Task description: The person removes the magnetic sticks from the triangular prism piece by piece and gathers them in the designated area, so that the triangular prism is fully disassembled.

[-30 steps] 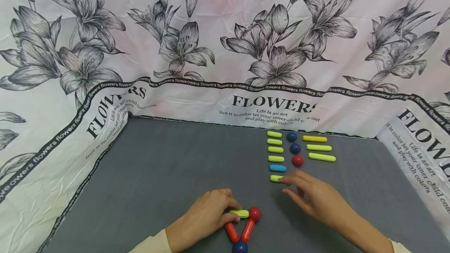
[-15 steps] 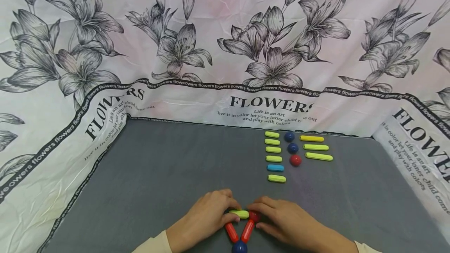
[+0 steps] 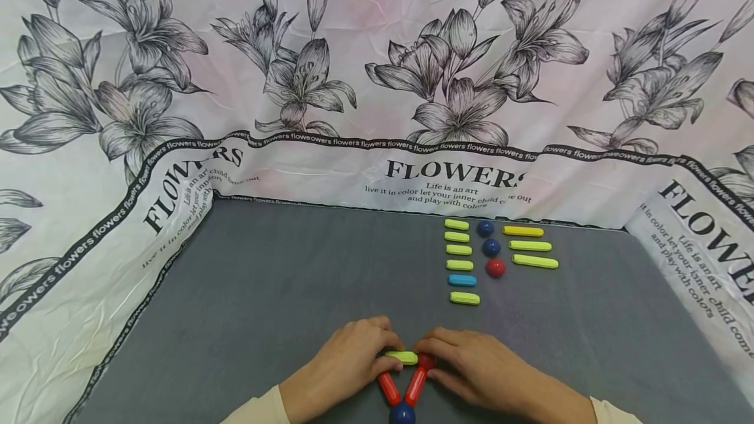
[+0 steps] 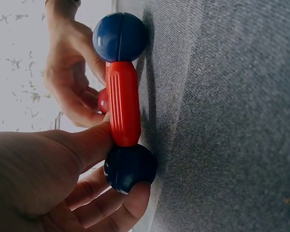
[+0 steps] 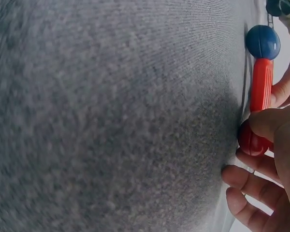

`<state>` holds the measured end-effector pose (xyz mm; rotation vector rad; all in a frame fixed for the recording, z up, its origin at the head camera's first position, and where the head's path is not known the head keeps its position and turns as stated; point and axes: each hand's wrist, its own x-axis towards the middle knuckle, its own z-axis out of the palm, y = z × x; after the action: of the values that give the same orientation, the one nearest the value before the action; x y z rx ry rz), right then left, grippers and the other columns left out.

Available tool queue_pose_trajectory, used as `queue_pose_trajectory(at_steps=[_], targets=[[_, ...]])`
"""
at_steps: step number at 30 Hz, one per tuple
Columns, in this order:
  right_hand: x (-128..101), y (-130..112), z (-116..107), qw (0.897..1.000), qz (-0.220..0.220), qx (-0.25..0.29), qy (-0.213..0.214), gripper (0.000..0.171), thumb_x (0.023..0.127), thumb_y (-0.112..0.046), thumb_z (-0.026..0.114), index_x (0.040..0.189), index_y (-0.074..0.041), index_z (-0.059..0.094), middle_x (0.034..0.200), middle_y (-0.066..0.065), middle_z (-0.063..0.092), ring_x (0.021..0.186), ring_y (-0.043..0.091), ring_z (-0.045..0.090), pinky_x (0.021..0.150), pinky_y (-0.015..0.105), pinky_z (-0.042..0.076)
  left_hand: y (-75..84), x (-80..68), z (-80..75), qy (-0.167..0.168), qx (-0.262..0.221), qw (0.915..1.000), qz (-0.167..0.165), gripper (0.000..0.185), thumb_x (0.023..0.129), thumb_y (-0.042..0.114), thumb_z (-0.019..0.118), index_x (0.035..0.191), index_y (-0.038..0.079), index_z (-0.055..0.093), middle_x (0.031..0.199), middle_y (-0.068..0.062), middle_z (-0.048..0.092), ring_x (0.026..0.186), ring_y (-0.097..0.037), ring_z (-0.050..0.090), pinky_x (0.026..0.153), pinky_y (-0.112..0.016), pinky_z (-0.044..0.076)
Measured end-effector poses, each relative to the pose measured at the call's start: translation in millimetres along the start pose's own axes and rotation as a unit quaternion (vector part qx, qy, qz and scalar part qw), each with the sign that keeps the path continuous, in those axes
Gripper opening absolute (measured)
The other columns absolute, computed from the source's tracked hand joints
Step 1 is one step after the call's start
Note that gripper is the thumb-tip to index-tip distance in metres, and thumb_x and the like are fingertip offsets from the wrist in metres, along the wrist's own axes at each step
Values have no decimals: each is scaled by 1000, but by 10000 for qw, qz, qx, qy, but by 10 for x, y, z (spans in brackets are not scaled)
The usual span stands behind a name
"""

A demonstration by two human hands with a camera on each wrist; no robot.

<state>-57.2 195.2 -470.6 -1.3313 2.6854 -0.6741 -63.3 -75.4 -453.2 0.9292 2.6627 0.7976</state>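
A small triangle of building sticks and balls lies at the front of the table. Two red sticks (image 3: pixel 415 386) run up from a blue ball (image 3: pixel 402 413), and a yellow-green stick (image 3: pixel 405 358) bridges the top. My left hand (image 3: pixel 344 365) pinches the dark blue ball (image 4: pixel 128 169) at the left corner; the hand hides that ball in the head view. At the right corner, my right hand (image 3: pixel 477 365) holds the red ball (image 5: pixel 249 140) between thumb and fingers. Its other fingers are loosely bent in the right wrist view.
Behind the hands, several short yellow-green sticks (image 3: pixel 459 250) and one blue stick (image 3: pixel 462 280) form a column. Beside them stand two blue balls (image 3: pixel 491 247), a red ball (image 3: pixel 496 267) and three longer yellowish sticks (image 3: pixel 530 246). A flower-print cloth (image 3: pixel 318 169) walls the grey table (image 3: pixel 265 267).
My right hand has let go of the nearest short yellow-green stick in the column and come down left to the triangle's red ball. The left hand has stayed in place.
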Motion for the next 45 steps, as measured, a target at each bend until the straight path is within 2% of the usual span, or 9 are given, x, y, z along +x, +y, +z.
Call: queue_pose_trajectory(at_steps=[13, 18, 25, 29, 35, 37, 40, 45], targets=[[25, -1, -31, 9999, 23, -149, -85, 29, 106, -39, 66, 135, -34, 62, 115, -21, 58, 85, -6, 55, 72, 26, 53, 4, 10, 19, 29, 21, 10000, 13, 17, 92, 34, 83, 105, 23, 83, 89, 14, 61, 70, 5, 51, 62, -18, 46], [23, 21, -50, 9988, -13, -493, -79, 32, 104, -37, 70, 135, -36, 63, 117, -21, 58, 87, -4, 56, 74, 26, 53, -1, 6, 25, 66, 26, 9999, 82, 16, 91, 33, 83, 103, 22, 83, 88, 14, 61, 71, 6, 51, 64, -17, 46], [-16, 31, -100, 9952, 102, -929, 282, 31, 98, -36, 77, 127, -35, 66, 113, -24, 56, 86, -5, 56, 73, 27, 55, -1, 6, 7, 62, 54, 9999, 82, 16, 92, 32, 83, 104, 21, 83, 88, 14, 61, 71, 5, 51, 64, -17, 46], [-49, 38, -135, 9941, 115, -980, 456, 32, 98, -35, 78, 128, -33, 67, 114, -24, 57, 86, -4, 58, 73, 29, 55, -4, -2, 4, 48, 78, 9999, 75, 16, 92, 32, 83, 104, 21, 83, 90, 14, 62, 73, 5, 52, 66, -17, 48], [-102, 70, -214, 9898, 64, -1037, 978, 36, 93, -27, 84, 126, -27, 69, 114, -21, 60, 85, -2, 61, 72, 29, 56, -10, -12, 12, 63, 81, 9999, 44, 15, 92, 32, 83, 104, 22, 83, 91, 15, 62, 74, 5, 53, 66, -18, 48], [-128, 95, -255, 9875, 214, -1101, 1104, 39, 91, -26, 86, 126, -27, 69, 115, -20, 62, 85, -1, 62, 72, 30, 57, -9, -13, 15, 69, 95, 9999, 42, 15, 92, 32, 83, 104, 22, 83, 91, 15, 62, 74, 5, 53, 66, -18, 48], [-178, 149, -330, 9832, 661, -1221, 1184, 45, 88, -27, 88, 129, -26, 67, 117, -17, 65, 85, -1, 62, 73, 30, 58, -9, -14, 15, 62, 86, 9999, 46, 15, 92, 32, 83, 104, 22, 82, 91, 15, 62, 74, 5, 52, 67, -18, 48], [-275, 279, -444, 9737, 1387, -1142, 1400, 51, 87, -23, 89, 130, -22, 62, 108, -12, 63, 75, -1, 54, 62, 22, 50, -14, -10, 18, 57, 39, 9999, 77, 14, 93, 31, 83, 103, 22, 82, 92, 14, 62, 75, 5, 52, 67, -17, 48]])
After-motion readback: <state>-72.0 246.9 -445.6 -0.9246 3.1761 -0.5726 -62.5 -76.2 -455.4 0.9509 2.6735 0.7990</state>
